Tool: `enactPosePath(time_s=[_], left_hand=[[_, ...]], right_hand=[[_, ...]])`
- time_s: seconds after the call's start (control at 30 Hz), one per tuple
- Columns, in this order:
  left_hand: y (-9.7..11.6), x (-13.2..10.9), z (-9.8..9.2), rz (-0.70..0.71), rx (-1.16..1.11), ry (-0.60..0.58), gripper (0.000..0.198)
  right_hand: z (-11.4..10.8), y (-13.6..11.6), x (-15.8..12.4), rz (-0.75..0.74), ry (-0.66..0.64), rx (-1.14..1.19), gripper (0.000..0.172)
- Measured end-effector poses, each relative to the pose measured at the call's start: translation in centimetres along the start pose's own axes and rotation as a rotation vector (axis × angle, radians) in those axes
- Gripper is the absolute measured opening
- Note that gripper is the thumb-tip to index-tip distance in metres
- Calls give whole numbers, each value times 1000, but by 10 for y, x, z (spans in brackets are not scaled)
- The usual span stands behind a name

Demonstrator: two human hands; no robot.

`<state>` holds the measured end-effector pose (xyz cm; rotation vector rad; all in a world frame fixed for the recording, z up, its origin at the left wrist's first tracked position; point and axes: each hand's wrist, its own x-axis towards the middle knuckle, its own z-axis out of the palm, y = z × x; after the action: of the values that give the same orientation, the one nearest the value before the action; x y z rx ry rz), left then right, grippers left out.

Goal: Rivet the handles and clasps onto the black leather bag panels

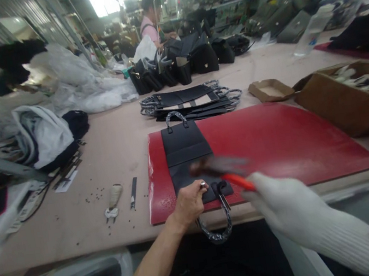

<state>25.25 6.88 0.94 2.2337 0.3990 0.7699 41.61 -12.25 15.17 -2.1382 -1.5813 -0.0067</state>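
Observation:
A black bag panel [187, 142] with a wrapped handle at each end lies on a red mat [276, 142]. My bare left hand [189, 202] rests on its near end, fingers closed around a small metal punch whose shiny top shows above them. The tip of the punch is hidden. Beside that hand, the near wrapped handle [217, 235] hangs over the table edge. In a white glove, my right hand [270, 194] grips a hammer [217, 166] by its red handle. The hammer head is blurred by motion, above the panel and close to the punch.
Left of the mat lie a tool with a wrapped grip [114, 195], a flat metal strip [133, 192] and small dark bits. Behind are stacked bag panels [189, 102] and finished black bags [204, 55]. A brown box [342, 99] stands right. A person [149, 27] is further back.

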Motion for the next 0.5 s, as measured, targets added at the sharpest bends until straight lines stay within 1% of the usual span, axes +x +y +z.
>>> enactPosePath(time_s=[0.07, 0.17, 0.23, 0.3, 0.37, 0.43, 0.47, 0.5], left_hand=[[0, 0, 1, 0, 10, -2, 21], [1, 0, 1, -2, 3, 5, 22], [2, 2, 1, -1, -5, 4, 21], [3, 4, 1, 2, -14, 3, 21], [6, 4, 2, -7, -24, 12, 21], [7, 1, 4, -27, -34, 18, 22], [6, -1, 5, -40, -41, 20, 23], [5, -3, 5, -49, -49, 15, 24]], right_hand=[[10, 10, -4, 4, -114, -27, 35], [19, 36, -4, 121, -261, 94, 39], [27, 61, 1, 217, -283, 200, 43], [38, 86, 8, 300, -259, 194, 41], [49, 103, 13, 398, -260, 38, 32], [55, 107, 14, 449, -195, -202, 21], [57, 103, 13, 416, -138, -292, 21], [59, 95, 12, 355, -79, -336, 24]])
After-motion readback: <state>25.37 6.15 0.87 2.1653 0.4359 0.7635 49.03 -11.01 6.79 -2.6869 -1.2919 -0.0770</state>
